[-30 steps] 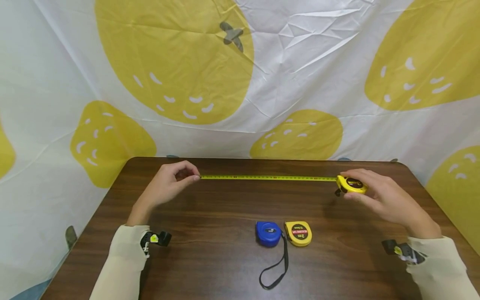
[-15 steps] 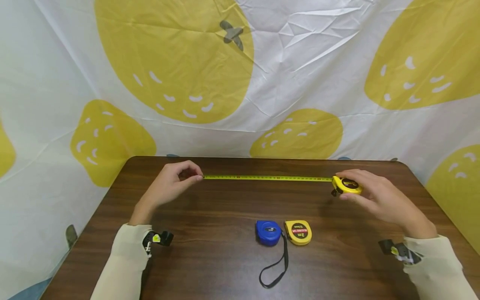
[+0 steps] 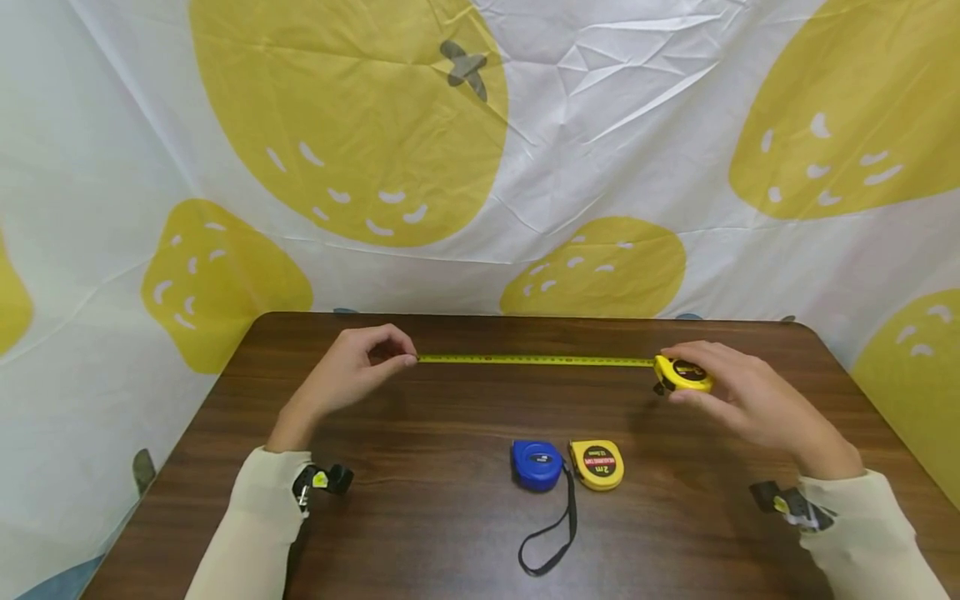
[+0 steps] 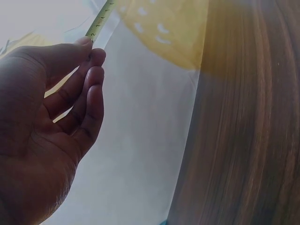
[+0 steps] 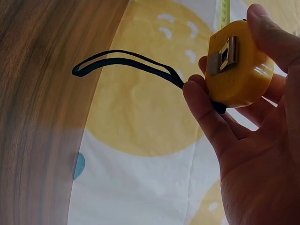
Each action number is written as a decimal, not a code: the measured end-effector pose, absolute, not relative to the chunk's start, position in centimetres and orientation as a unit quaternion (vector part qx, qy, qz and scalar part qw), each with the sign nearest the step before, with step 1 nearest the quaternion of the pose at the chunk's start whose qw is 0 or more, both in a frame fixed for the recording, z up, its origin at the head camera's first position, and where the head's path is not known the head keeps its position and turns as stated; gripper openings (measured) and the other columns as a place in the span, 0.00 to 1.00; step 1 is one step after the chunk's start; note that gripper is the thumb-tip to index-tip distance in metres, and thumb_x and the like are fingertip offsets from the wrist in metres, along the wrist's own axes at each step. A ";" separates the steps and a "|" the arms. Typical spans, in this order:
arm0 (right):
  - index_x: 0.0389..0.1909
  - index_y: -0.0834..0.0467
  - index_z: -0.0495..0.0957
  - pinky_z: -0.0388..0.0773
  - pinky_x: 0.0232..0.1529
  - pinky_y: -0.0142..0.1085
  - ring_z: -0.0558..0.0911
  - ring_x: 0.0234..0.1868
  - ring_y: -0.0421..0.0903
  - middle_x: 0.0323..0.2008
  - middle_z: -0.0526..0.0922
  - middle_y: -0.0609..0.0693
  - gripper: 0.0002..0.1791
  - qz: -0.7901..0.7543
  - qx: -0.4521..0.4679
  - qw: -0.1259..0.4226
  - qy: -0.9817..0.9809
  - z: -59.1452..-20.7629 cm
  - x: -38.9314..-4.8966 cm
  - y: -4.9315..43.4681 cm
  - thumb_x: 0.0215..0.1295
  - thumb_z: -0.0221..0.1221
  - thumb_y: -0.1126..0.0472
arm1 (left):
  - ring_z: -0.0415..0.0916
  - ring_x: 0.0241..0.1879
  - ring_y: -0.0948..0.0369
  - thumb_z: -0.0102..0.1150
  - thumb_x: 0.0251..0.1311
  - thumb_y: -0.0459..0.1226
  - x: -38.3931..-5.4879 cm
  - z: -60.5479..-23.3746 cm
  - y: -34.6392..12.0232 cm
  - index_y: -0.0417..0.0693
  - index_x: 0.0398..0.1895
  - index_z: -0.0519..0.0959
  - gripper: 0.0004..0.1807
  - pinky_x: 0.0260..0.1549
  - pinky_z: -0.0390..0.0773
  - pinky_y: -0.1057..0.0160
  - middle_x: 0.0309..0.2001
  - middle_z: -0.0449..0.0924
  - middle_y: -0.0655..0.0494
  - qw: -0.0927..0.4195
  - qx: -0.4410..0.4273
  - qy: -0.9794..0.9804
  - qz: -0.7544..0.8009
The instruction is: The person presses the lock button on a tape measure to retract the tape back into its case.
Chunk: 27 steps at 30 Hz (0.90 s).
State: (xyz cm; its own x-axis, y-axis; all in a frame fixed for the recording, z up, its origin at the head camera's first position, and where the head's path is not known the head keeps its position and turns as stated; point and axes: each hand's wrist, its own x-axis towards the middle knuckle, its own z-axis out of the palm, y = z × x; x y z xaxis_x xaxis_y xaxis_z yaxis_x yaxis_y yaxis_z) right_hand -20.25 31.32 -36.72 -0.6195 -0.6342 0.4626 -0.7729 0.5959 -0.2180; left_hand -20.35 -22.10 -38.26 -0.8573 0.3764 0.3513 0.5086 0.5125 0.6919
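My left hand (image 3: 352, 371) pinches the free end of a yellow tape blade (image 3: 532, 361) between thumb and forefinger; the left wrist view shows the blade (image 4: 101, 19) leaving the fingertips. At the right, my right hand (image 3: 750, 392) grips the yellow tape measure (image 3: 684, 374) by its case. The blade runs straight between the two hands, above the table. In the right wrist view the case (image 5: 239, 75) has a metal belt clip (image 5: 226, 55), and a black wrist strap (image 5: 126, 60) hangs from it.
On the brown wooden table (image 3: 420, 517) lie a blue tape measure (image 3: 537, 466) with a black strap (image 3: 572, 517) and, just right of it, a smaller yellow tape measure (image 3: 597, 465). A white cloth with yellow fruit print (image 3: 352, 125) hangs behind the table.
My left hand has moved right and my right hand left, both still holding the tape. The stretch of blade between them has become shorter. The two tape measures on the table stay put.
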 end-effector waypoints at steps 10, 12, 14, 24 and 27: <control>0.72 0.56 0.79 0.72 0.56 0.27 0.84 0.56 0.44 0.62 0.86 0.48 0.35 0.195 0.401 0.168 -0.879 -37.0 -19.9 30.4 0.64 0.78 0.66 | 0.82 0.40 0.59 0.72 0.73 0.32 -20.4 -38.5 -21.2 0.45 0.44 0.87 0.02 0.41 0.82 0.64 0.38 0.86 0.60 0.078 -0.263 -0.865 -0.420; 0.72 0.56 0.79 0.74 0.56 0.29 0.84 0.56 0.45 0.62 0.86 0.49 0.35 0.193 0.405 0.168 -0.878 -36.9 -19.8 30.2 0.64 0.78 0.66 | 0.81 0.39 0.59 0.72 0.73 0.32 -20.4 -38.5 -21.0 0.46 0.43 0.87 0.02 0.41 0.82 0.63 0.38 0.86 0.61 0.082 -0.266 -0.864 -0.419; 0.72 0.56 0.79 0.75 0.56 0.31 0.84 0.56 0.45 0.62 0.86 0.49 0.35 0.191 0.407 0.169 -0.877 -37.0 -19.7 30.0 0.65 0.77 0.65 | 0.81 0.39 0.60 0.72 0.73 0.32 -20.4 -38.6 -20.9 0.46 0.43 0.87 0.02 0.40 0.81 0.63 0.38 0.86 0.61 0.086 -0.268 -0.864 -0.418; 0.71 0.56 0.79 0.78 0.55 0.35 0.84 0.55 0.44 0.59 0.86 0.47 0.33 0.191 0.412 0.170 -0.875 -37.2 -19.6 29.0 0.66 0.78 0.63 | 0.82 0.38 0.61 0.73 0.71 0.31 -20.4 -38.9 -20.2 0.48 0.41 0.87 0.04 0.41 0.82 0.62 0.37 0.87 0.61 0.099 -0.279 -0.861 -0.413; 0.71 0.56 0.79 0.77 0.56 0.35 0.85 0.55 0.45 0.59 0.87 0.47 0.32 0.192 0.419 0.174 -0.870 -37.2 -19.5 28.8 0.66 0.77 0.61 | 0.82 0.39 0.61 0.73 0.71 0.30 -20.5 -38.9 -20.0 0.49 0.41 0.87 0.05 0.41 0.82 0.62 0.38 0.87 0.61 0.095 -0.281 -0.861 -0.413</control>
State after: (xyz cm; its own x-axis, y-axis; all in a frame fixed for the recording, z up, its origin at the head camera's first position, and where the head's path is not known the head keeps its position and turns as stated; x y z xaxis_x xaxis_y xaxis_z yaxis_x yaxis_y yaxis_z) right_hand -19.50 28.80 -37.23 -0.5888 -0.6619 0.4639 -0.7957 0.5755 -0.1887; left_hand -20.45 -19.98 -38.92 -0.8235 0.4057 0.3966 0.5632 0.5003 0.6577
